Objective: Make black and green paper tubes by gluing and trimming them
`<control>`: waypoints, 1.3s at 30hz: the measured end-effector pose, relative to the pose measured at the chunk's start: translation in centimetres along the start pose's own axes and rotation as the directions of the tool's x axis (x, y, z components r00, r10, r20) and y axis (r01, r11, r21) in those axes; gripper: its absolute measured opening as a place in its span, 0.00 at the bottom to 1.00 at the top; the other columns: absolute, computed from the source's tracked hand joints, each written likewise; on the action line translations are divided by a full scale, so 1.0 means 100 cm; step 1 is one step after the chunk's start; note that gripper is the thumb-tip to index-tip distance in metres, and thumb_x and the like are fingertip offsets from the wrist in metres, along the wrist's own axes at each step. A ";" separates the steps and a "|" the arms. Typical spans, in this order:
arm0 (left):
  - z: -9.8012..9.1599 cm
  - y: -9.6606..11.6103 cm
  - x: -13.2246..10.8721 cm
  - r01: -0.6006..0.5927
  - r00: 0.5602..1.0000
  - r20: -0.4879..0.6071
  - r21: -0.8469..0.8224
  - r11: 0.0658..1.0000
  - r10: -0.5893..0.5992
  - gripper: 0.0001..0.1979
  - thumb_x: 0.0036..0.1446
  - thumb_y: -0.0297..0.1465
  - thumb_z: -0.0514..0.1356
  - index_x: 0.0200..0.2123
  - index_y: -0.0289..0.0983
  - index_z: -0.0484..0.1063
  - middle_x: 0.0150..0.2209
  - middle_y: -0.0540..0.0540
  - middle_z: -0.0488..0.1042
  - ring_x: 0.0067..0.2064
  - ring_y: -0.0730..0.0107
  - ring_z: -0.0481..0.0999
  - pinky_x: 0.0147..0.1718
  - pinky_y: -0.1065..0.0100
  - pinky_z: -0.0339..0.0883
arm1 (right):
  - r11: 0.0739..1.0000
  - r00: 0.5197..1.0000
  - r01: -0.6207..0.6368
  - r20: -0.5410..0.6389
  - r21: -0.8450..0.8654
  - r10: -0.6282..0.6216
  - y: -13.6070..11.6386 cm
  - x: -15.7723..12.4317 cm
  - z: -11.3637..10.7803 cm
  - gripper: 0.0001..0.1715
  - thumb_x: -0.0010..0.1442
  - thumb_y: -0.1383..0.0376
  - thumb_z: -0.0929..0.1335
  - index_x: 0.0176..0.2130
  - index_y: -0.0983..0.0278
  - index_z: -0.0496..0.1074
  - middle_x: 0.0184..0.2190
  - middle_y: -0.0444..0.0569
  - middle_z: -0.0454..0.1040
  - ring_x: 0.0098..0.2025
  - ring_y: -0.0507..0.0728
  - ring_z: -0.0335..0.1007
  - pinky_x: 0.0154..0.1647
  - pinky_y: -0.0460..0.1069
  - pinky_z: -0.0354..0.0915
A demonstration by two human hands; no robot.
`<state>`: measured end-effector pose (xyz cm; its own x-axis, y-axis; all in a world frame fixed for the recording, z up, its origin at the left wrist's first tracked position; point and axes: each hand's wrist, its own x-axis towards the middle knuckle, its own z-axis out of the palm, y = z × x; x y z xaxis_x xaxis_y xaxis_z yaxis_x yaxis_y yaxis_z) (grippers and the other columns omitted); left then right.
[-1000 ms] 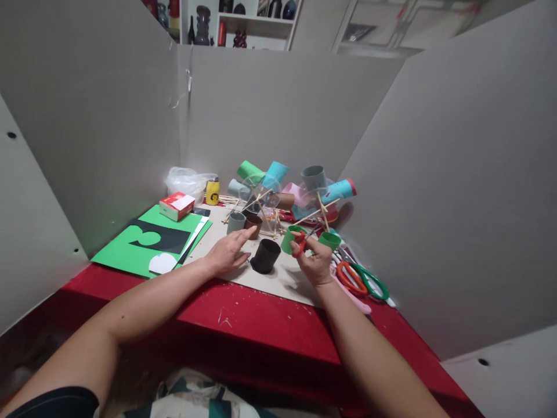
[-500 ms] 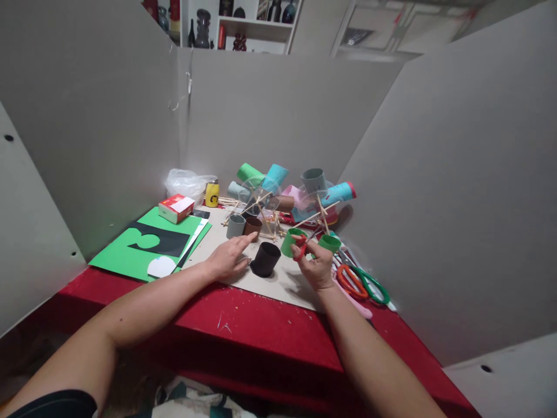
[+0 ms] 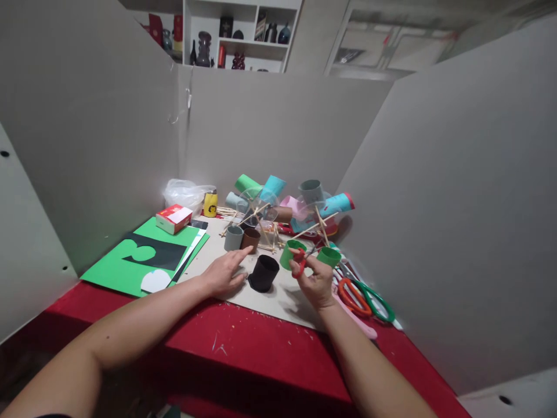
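Note:
My left hand (image 3: pixel 223 273) lies on the pale board (image 3: pixel 282 302) with its fingers stretched out, holding nothing. Its fingertips are close to a brown paper cylinder (image 3: pixel 250 241), and a grey one (image 3: pixel 234 240) stands beside that. Between my hands is a black paper cylinder (image 3: pixel 264 274) on a black base piece. In my right hand (image 3: pixel 317 283) are small scissors with red handles (image 3: pixel 298 264), their blades pointing away from me. Green cylinders stand on either side of them, one at the left (image 3: pixel 287 256) and another at the right (image 3: pixel 329 257).
Stick frames with plastic discs (image 3: pixel 257 206) and coloured tubes (image 3: pixel 273 187) stand at the back. Larger scissors with orange (image 3: pixel 354 299) and green handles lie at right. Green sheets (image 3: pixel 104 273), a red-and-white box (image 3: pixel 174 219) and a yellow container (image 3: pixel 210 204) are at left.
The camera view has tilted up slightly, so the table sits lower in the picture. Both hands keep nearly the same place, and the scissors stay in my right hand.

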<state>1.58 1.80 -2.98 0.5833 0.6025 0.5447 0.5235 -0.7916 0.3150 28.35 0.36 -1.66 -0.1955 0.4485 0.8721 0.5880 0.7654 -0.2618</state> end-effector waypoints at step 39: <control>-0.014 0.026 -0.014 0.032 0.999 0.012 -0.215 0.976 -0.031 0.30 0.59 0.28 0.58 0.63 0.48 0.57 0.56 0.44 0.73 0.55 0.60 0.74 0.53 0.57 0.72 | 0.979 0.999 0.036 0.023 0.201 -0.041 -0.075 0.017 -0.013 0.22 0.65 0.61 0.65 0.58 0.59 0.65 0.25 0.45 0.75 0.21 0.55 0.71 0.24 0.51 0.68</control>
<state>1.30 -1.21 -1.85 0.5741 0.6276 0.5258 0.3963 -0.7750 0.4922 24.66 -5.25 2.35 -0.2374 0.4270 0.8726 0.4111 0.8580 -0.3080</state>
